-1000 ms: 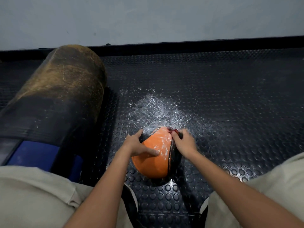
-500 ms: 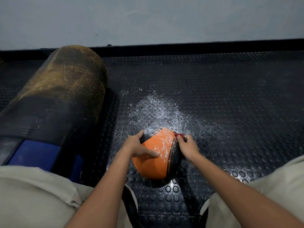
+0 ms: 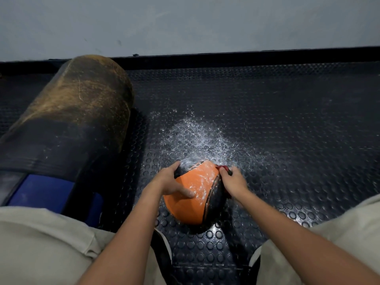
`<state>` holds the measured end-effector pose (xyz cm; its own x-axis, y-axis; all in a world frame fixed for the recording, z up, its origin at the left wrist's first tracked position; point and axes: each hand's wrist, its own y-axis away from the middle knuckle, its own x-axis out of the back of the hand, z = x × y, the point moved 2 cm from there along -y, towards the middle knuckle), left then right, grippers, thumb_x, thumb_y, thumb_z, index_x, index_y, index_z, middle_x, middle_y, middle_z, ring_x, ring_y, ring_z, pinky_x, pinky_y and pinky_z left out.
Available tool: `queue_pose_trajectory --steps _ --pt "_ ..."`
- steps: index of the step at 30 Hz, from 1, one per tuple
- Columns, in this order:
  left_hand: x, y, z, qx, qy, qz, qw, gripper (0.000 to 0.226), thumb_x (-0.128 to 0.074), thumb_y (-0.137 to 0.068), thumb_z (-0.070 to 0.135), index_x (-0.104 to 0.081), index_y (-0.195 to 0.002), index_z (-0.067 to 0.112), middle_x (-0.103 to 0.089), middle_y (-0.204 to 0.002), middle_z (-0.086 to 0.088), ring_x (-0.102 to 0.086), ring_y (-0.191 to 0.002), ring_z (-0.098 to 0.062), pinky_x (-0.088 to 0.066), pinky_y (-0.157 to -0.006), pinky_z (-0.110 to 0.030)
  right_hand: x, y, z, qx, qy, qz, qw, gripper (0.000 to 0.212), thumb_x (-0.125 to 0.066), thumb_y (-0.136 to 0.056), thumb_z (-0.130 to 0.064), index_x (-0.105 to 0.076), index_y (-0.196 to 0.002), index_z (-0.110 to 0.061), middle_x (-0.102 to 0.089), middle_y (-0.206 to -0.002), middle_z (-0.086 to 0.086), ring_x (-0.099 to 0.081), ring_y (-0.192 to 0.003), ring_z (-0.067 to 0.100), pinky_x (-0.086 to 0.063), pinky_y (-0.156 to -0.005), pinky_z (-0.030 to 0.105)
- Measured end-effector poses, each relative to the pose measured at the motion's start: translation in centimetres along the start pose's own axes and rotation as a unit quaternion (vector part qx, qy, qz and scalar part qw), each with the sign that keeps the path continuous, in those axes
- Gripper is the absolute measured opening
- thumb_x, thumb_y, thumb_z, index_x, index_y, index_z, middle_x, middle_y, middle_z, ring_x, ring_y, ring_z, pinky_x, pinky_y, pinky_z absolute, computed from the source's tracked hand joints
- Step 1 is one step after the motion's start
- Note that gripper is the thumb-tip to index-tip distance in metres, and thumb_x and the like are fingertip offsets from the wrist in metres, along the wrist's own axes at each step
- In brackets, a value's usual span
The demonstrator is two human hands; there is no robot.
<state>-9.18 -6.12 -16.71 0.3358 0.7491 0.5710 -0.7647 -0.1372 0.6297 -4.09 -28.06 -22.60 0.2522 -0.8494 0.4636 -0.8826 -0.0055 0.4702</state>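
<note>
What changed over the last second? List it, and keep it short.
The right hand, gripping a red cloth, slid slightly to the right and down along the black side of the ball. Nothing was picked up or let go. The left hand kept its hold on the ball. The ball, the white spray on the studded mat and the big roll stayed put.

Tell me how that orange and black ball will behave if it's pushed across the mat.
Round, so the ball would probably roll once the left hand lets go, though the studded mat may slow it. White spatter on its orange panel suggests a slick surface. It looks firm, holding its shape under the fingers.
</note>
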Motion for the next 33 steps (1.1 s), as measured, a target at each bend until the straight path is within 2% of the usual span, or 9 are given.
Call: queue_pose_trajectory --steps 5,10,12,17,19,23,27,30,33 --pt "0.0 0.1 0.5 0.011 -0.018 -0.021 1.000 0.138 -0.099 -0.052 0.035 -0.013 -0.158 0.043 -0.017 -0.166 -0.007 -0.024 -0.149 -0.037 -0.031 -0.117 -0.057 0.0 0.7 -3.3 0.110 0.021 -0.004 0.994 0.027 -0.047 -0.104 -0.045 -0.055 -0.107 -0.019 -0.060 -0.083 -0.003 -0.052 -0.064 0.010 -0.038 -0.053 0.021" --pt "-0.1 0.9 1.0 0.024 -0.074 -0.007 0.997 0.123 -0.093 -0.061 0.044 -0.013 -0.154 0.057 0.001 -0.161 -0.015 -0.004 -0.148 -0.044 -0.023 -0.117 -0.062 0.1 -0.2 1.0 -0.021 0.000 -0.003 1.000 0.032 -0.044 -0.105 -0.043 -0.054 -0.113 -0.014 -0.066 -0.102 0.010 -0.058 -0.078 0.018 -0.046 -0.062 0.030" --pt "0.1 1.1 1.1 0.015 -0.082 -0.008 0.996 0.122 -0.094 -0.063 0.038 -0.015 -0.156 0.052 -0.002 -0.161 -0.015 -0.006 -0.149 -0.044 -0.022 -0.118 -0.060 0.0 -0.3 0.7 -0.012 -0.003 -0.004 1.000 0.034 -0.044 -0.105 -0.044 -0.055 -0.115 -0.013 -0.063 -0.094 0.004 -0.058 -0.078 0.017 -0.046 -0.064 0.030" --pt "0.5 0.7 1.2 -0.002 -0.077 0.003 0.997 0.118 -0.093 -0.065 0.034 -0.021 -0.156 0.046 -0.017 -0.156 -0.011 -0.023 -0.145 -0.040 -0.028 -0.118 -0.056 -0.3 0.5 -3.1 0.131 0.027 -0.011 0.991 0.025 -0.047 -0.104 -0.045 -0.055 -0.103 -0.021 -0.059 -0.080 -0.004 -0.051 -0.063 0.010 -0.040 -0.055 0.022" --pt "0.4 0.5 1.2 -0.016 -0.070 0.002 0.997 0.116 -0.092 -0.066 0.034 -0.020 -0.157 0.045 -0.022 -0.157 -0.008 -0.027 -0.145 -0.037 -0.029 -0.118 -0.057 -0.3 0.2 -2.2 0.110 0.027 -0.004 0.994 0.026 -0.047 -0.104 -0.043 -0.054 -0.106 -0.019 -0.058 -0.079 -0.003 -0.050 -0.061 0.010 -0.039 -0.053 0.022" --pt "0.3 0.4 1.5 -0.032 -0.047 0.003 0.998 0.109 -0.087 -0.075 0.024 -0.020 -0.159 0.037 -0.030 -0.160 -0.003 -0.035 -0.143 -0.032 -0.032 -0.117 -0.054 -0.1 -0.4 1.1 -0.034 -0.006 0.009 0.999 0.034 -0.043 -0.106 -0.042 -0.054 -0.115 -0.011 -0.060 -0.089 0.002 -0.057 -0.073 0.016 -0.045 -0.059 0.029" --pt "0.5 0.2 2.1 -0.026 -0.029 0.007 0.999 0.102 -0.084 -0.075 0.011 -0.028 -0.158 0.028 -0.041 -0.151 -0.004 -0.044 -0.134 -0.032 -0.039 -0.113 -0.049 -0.4 -0.1 -1.4 0.051 -0.002 0.024 0.998 0.029 -0.047 -0.104 -0.044 -0.056 -0.110 -0.017 -0.060 -0.084 -0.001 -0.053 -0.065 0.012 -0.041 -0.055 0.025" --pt "0.2 0.1 2.7 -0.014 -0.059 0.018 0.998 0.098 -0.069 -0.069 0.015 -0.027 -0.156 0.034 -0.035 -0.147 -0.014 -0.041 -0.130 -0.040 -0.041 -0.109 -0.055 -0.9 0.4 -2.6 0.118 0.029 0.015 0.993 0.019 -0.048 -0.102 -0.048 -0.053 -0.103 -0.030 -0.061 -0.096 0.002 -0.057 -0.072 0.012 -0.040 -0.055 0.023" --pt "-0.3 0.1 2.9 -0.014 -0.060 0.005 0.998 0.098 -0.066 -0.074 0.016 -0.020 -0.156 0.040 -0.028 -0.147 -0.014 -0.038 -0.131 -0.042 -0.041 -0.108 -0.056 -0.7 0.3 -0.7 0.050 0.020 0.037 0.998 0.024 -0.046 -0.104 -0.044 -0.053 -0.112 -0.023 -0.061 -0.096 0.004 -0.055 -0.068 0.012 -0.039 -0.052 0.021"
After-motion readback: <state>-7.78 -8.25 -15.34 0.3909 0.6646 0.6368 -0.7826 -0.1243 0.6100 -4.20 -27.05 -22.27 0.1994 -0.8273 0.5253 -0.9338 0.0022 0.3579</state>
